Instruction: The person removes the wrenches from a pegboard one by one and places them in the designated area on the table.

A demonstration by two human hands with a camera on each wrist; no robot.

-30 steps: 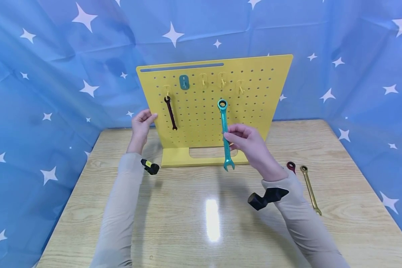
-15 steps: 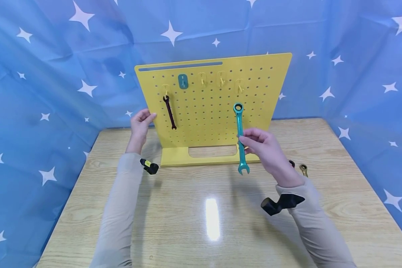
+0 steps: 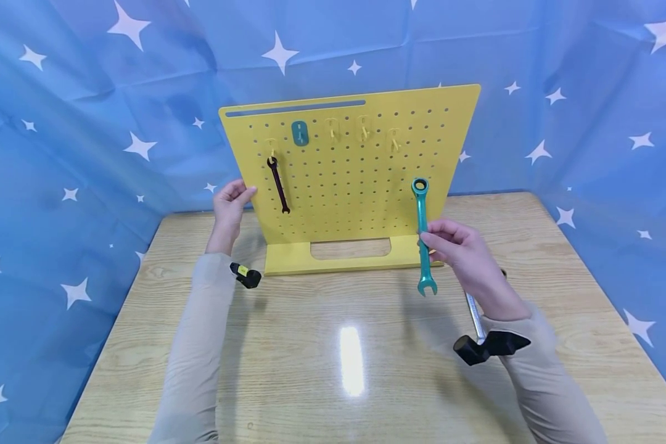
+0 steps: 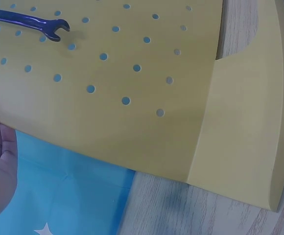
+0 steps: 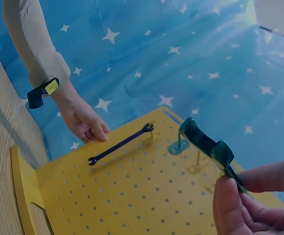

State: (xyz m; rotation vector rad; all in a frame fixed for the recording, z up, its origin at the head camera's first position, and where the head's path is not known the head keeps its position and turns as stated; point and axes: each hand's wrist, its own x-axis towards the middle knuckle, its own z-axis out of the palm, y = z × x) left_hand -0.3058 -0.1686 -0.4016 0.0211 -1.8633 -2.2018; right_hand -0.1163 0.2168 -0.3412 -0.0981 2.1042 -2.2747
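Note:
My left hand [image 3: 230,208] grips the left edge of the yellow pegboard [image 3: 333,216], thumb in front and fingers behind it. Between thumb and fingers of my right hand [image 3: 472,262] is a teal combination wrench [image 3: 423,240], pinched mid-shaft. It stands upright in front of the board's lower right, ring end up and open jaw down. A dark purple wrench [image 3: 278,185] hangs from a yellow hook at the board's left; the left wrist view shows its lower open end [image 4: 54,29]. Right of it sits a teal hook [image 3: 300,133] with nothing on it.
Several bare yellow hooks [image 3: 364,128] run along the board's upper part. On the wooden table [image 3: 288,357], a silver wrench [image 3: 474,314] lies partly hidden under my right forearm. A blue star-patterned cloth [image 3: 166,74] stands behind the table.
My right hand has carried the teal wrench right and slightly down, away from the hooks. More of the silver wrench shows now, while the other loose wrenches are mostly covered. My left hand keeps its grip.

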